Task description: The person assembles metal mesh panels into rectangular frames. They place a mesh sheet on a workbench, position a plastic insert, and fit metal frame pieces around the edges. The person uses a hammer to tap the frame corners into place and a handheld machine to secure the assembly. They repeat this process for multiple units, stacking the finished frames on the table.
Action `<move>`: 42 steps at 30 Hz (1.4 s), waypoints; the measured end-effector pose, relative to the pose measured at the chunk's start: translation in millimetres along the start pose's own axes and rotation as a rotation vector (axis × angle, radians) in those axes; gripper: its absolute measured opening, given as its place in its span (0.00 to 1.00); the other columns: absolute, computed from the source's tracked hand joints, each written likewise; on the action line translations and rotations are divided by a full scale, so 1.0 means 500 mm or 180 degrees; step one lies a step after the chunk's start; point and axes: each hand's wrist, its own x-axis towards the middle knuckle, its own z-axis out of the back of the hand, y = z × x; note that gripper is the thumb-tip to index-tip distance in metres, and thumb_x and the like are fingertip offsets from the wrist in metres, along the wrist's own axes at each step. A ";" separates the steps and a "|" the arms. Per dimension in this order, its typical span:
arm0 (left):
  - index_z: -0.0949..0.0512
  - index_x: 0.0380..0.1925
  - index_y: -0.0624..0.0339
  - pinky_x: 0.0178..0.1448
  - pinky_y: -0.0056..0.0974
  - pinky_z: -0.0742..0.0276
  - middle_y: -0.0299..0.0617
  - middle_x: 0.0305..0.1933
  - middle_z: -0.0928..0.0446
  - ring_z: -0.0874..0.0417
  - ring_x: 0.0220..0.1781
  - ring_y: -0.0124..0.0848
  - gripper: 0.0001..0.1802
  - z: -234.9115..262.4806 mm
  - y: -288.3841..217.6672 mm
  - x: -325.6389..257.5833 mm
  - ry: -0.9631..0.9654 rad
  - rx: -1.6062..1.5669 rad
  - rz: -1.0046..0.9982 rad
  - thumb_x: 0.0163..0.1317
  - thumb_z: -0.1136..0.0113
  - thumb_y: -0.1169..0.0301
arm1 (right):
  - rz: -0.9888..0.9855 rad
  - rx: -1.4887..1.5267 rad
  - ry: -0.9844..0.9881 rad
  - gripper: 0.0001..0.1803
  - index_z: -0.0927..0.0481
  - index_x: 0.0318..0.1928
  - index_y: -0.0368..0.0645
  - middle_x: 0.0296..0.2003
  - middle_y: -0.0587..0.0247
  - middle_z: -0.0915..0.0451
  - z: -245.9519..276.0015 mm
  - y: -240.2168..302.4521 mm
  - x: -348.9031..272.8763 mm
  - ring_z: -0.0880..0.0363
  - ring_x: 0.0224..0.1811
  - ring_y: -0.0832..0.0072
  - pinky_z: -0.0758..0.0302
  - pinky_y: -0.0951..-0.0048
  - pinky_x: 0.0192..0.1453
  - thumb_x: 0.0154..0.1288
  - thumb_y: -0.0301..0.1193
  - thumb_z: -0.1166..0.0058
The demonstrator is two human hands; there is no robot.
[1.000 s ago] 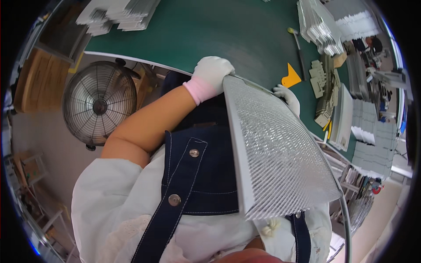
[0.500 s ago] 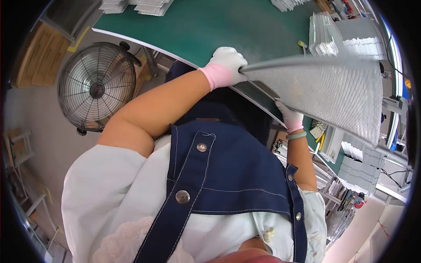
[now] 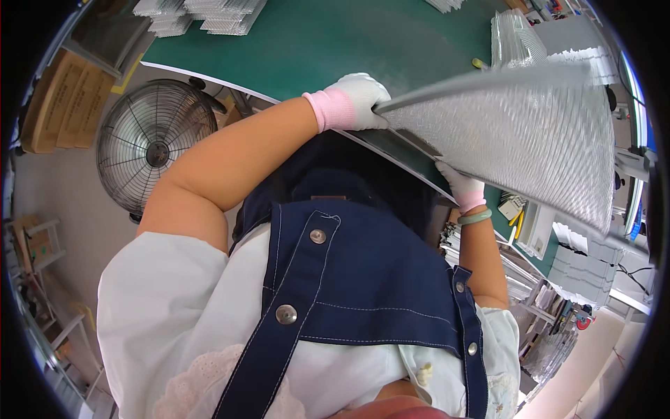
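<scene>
A large silvery panel [image 3: 523,133] with a fine ribbed, mesh-like face and grey edges is tilted up over the right of the table. My left hand [image 3: 359,101], in a white glove with a pink cuff, is closed round its near left corner. Farther right, my right hand [image 3: 460,184], gloved the same way, grips the panel's lower edge with the fingers partly hidden behind it. Beneath both hands runs the front edge of the green-topped table [image 3: 314,49].
Stacks of silvery ribbed sheets [image 3: 234,10] lie at the far left of the table, with another stack [image 3: 515,40] at the far right. A black floor fan [image 3: 157,150] stands left, near cardboard boxes [image 3: 63,101]. Yellow-handled tools [image 3: 518,222] lie at the right.
Both hands keep their grip on the panel. My left hand has shifted slightly left, and the panel's upper edge has risen a little on the right. The whole view has shifted slightly.
</scene>
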 end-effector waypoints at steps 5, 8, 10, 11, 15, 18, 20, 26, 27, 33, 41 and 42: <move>0.17 0.37 0.57 0.62 0.44 0.32 0.45 0.44 0.20 0.23 0.50 0.46 0.15 -0.057 0.041 0.004 -0.1057 -0.0190 -0.0639 0.50 0.31 0.64 | -0.0150 0.0671 0.0136 0.23 0.21 0.51 0.36 0.45 0.60 0.18 -0.006 0.020 0.005 0.19 0.48 0.70 0.24 0.68 0.58 0.53 0.19 0.31; 0.17 0.42 0.57 0.65 0.44 0.34 0.45 0.47 0.20 0.24 0.51 0.46 0.18 -0.046 0.035 0.003 -0.0953 -0.0121 -0.0576 0.50 0.30 0.66 | -0.0296 0.0701 0.0180 0.23 0.21 0.51 0.36 0.46 0.60 0.18 -0.008 0.019 0.005 0.20 0.49 0.70 0.24 0.68 0.57 0.53 0.20 0.30; 0.17 0.43 0.57 0.65 0.43 0.33 0.47 0.47 0.19 0.23 0.52 0.45 0.19 -0.029 0.029 0.004 -0.0687 -0.0092 -0.0434 0.52 0.30 0.63 | -0.0477 0.0529 0.0292 0.24 0.21 0.51 0.36 0.46 0.60 0.18 0.000 0.008 0.014 0.20 0.50 0.70 0.24 0.68 0.56 0.52 0.20 0.29; 0.16 0.43 0.58 0.64 0.43 0.32 0.48 0.46 0.18 0.22 0.52 0.44 0.20 -0.025 0.022 -0.003 -0.0474 -0.0111 -0.0321 0.53 0.31 0.60 | -0.0347 0.0352 0.0346 0.22 0.19 0.48 0.37 0.44 0.60 0.17 -0.004 0.002 0.006 0.19 0.48 0.70 0.23 0.68 0.55 0.51 0.23 0.29; 0.20 0.53 0.62 0.59 0.35 0.25 0.40 0.47 0.17 0.19 0.50 0.27 0.24 0.192 -0.166 -0.007 -0.0891 -0.2021 -0.0463 0.58 0.29 0.63 | 0.0344 -0.0781 0.0342 0.26 0.18 0.49 0.38 0.46 0.59 0.16 0.006 0.043 0.024 0.20 0.51 0.67 0.25 0.67 0.58 0.48 0.30 0.26; 0.21 0.47 0.63 0.51 0.30 0.25 0.35 0.41 0.18 0.21 0.43 0.21 0.18 0.299 -0.259 0.030 -0.1527 -0.2343 -0.0995 0.60 0.31 0.66 | -0.0529 0.0278 0.0425 0.31 0.23 0.55 0.35 0.52 0.56 0.19 0.013 0.009 0.015 0.22 0.56 0.66 0.27 0.68 0.62 0.50 0.29 0.27; 0.21 0.46 0.63 0.50 0.31 0.25 0.34 0.40 0.19 0.21 0.42 0.22 0.17 0.327 -0.273 0.047 -0.1706 -0.2151 -0.0981 0.62 0.32 0.66 | -0.0511 0.0055 0.0622 0.34 0.26 0.59 0.33 0.55 0.56 0.20 0.031 0.045 0.024 0.23 0.58 0.66 0.28 0.67 0.64 0.51 0.28 0.27; 0.21 0.42 0.65 0.50 0.33 0.27 0.37 0.38 0.19 0.22 0.40 0.24 0.14 0.323 -0.255 0.097 -0.1824 -0.2134 -0.1132 0.64 0.36 0.65 | 0.0774 0.2289 -0.0464 0.28 0.32 0.64 0.34 0.57 0.58 0.25 0.202 0.284 0.052 0.27 0.59 0.70 0.31 0.68 0.66 0.65 0.25 0.42; 0.21 0.39 0.66 0.48 0.34 0.26 0.40 0.35 0.19 0.22 0.38 0.25 0.14 0.322 -0.258 0.098 -0.1969 -0.1994 -0.1002 0.63 0.36 0.64 | 0.0967 0.2886 -0.0935 0.19 0.26 0.57 0.36 0.49 0.61 0.22 0.222 0.308 0.067 0.25 0.50 0.77 0.29 0.71 0.59 0.67 0.24 0.43; 0.23 0.47 0.65 0.54 0.30 0.27 0.36 0.46 0.19 0.21 0.45 0.22 0.14 0.311 -0.259 0.112 -0.1424 -0.3180 -0.1141 0.66 0.36 0.70 | 0.1566 0.2911 -0.1573 0.17 0.23 0.53 0.37 0.40 0.71 0.20 0.233 0.346 0.092 0.25 0.41 0.84 0.30 0.79 0.49 0.66 0.26 0.39; 0.24 0.47 0.65 0.55 0.30 0.28 0.34 0.45 0.19 0.23 0.46 0.21 0.13 0.307 -0.244 0.121 -0.1651 -0.2897 -0.1080 0.67 0.37 0.70 | 0.2009 0.2385 -0.2325 0.32 0.34 0.67 0.34 0.57 0.62 0.24 0.205 0.364 0.110 0.25 0.54 0.79 0.28 0.75 0.61 0.64 0.20 0.39; 0.24 0.47 0.65 0.55 0.30 0.28 0.34 0.45 0.19 0.23 0.46 0.21 0.13 0.307 -0.244 0.121 -0.1648 -0.2869 -0.1069 0.67 0.37 0.71 | 0.2169 0.2180 -0.2313 0.34 0.37 0.69 0.34 0.60 0.60 0.25 0.216 0.364 0.115 0.26 0.57 0.78 0.28 0.75 0.62 0.64 0.20 0.39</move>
